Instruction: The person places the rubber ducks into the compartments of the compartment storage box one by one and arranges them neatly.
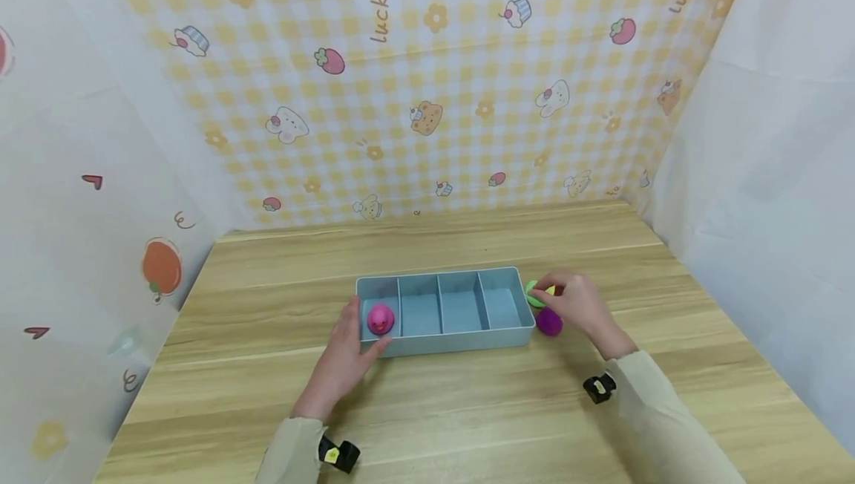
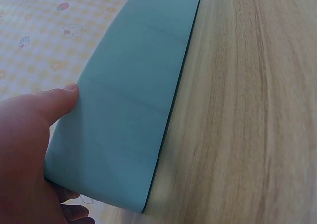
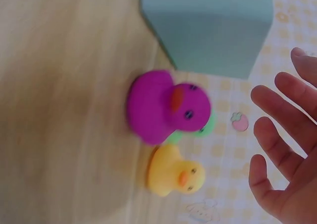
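A blue-grey box with a single row of compartments stands on the table. My left hand holds its left end, thumb at the near wall and fingers along the end wall; the left wrist view shows the thumb at the rim. In the leftmost compartment sits a pink toy duck. Beyond the box's right end stand a purple duck, a yellow duck and a green duck, partly hidden behind the purple one in the right wrist view. Over them hovers my right hand, fingers apart and holding nothing.
The wooden table runs back to a yellow checked cloth hung behind it. White cloth walls rise at both sides. Black wrist cameras are strapped at the sleeves.
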`<state>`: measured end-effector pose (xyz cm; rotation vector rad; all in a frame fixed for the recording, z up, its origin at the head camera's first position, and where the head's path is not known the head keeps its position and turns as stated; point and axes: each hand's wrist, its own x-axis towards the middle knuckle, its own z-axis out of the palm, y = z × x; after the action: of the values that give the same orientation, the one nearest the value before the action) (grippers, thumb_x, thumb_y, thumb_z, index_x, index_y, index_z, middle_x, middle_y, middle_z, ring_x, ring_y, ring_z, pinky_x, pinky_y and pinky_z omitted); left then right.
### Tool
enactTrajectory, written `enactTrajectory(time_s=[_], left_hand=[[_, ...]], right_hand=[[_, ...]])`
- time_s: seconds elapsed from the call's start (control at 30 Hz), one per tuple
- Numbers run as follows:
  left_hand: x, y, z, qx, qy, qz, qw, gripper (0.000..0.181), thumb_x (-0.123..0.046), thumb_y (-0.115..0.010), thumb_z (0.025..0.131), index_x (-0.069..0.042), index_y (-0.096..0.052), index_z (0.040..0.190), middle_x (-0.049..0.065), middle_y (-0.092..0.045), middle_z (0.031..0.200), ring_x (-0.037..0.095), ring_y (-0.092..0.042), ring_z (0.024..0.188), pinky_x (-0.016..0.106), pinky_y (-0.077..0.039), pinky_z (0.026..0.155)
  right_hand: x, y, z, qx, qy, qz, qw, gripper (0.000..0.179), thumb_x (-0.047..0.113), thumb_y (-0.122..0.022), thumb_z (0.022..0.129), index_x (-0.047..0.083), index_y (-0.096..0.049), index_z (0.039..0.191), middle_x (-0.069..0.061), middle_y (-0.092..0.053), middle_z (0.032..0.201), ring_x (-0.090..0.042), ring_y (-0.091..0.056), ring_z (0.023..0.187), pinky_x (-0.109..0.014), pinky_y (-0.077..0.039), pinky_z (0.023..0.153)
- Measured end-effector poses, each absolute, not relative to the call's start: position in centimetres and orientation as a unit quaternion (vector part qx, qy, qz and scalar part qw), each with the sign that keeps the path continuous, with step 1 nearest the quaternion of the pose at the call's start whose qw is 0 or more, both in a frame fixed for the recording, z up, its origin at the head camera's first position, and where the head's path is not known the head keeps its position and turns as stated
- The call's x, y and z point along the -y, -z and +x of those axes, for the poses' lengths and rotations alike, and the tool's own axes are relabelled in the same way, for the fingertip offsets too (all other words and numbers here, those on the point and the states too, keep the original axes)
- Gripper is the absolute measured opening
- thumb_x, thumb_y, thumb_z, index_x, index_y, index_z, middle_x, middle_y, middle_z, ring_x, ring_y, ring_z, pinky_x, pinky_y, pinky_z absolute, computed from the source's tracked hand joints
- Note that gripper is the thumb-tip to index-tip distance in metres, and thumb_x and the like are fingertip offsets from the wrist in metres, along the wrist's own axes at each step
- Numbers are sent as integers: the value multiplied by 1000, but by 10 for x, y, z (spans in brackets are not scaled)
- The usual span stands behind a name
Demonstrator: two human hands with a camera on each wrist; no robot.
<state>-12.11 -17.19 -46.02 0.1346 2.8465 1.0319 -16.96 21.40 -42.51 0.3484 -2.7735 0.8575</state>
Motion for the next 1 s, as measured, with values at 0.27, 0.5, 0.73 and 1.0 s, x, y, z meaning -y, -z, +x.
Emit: enactTrajectory(time_s=[0.27, 0.5, 0.73, 1.0], left_hand=[[172, 458, -121, -936, -343, 43, 65, 99, -53, -59, 89, -8, 1, 154, 16, -6, 161, 39, -12, 146, 56, -22, 113], [172, 459, -122, -935, -348, 47, 58, 97, -50, -59, 90, -6, 0, 154, 18, -7, 160, 40, -13, 145, 57, -20, 113], [174, 460, -121, -935, -347, 46, 59, 98, -53, -58, 90, -6, 0, 154, 19, -6, 160, 41, -13, 145, 57, -20, 113], [172, 462, -121, -931, -359, 43, 52, 98, -51, -60, 89, -7, -1, 154, 18, -8, 160, 41, -14, 145, 59, -22, 112]], right_hand=[[-232, 439, -161, 948, -283, 114, 88, 16, 21, -79, 77, 9, -76, 88, -4, -72, 83, -16, -58, 73, -27, -48, 62], [-244, 455, -149, 946, -306, 107, 9, 36, 27, -78, 78, 7, -71, 108, -13, -69, 105, -31, -66, 95, -47, -55, 81], [-247, 466, -144, 947, -301, 114, -9, 44, 24, -81, 75, 7, -69, 114, -13, -67, 106, -22, -61, 91, -42, -55, 78], [-245, 468, -146, 953, -285, 102, -7, 43, 17, -82, 74, 7, -69, 114, -12, -68, 105, -20, -59, 88, -40, -53, 78]])
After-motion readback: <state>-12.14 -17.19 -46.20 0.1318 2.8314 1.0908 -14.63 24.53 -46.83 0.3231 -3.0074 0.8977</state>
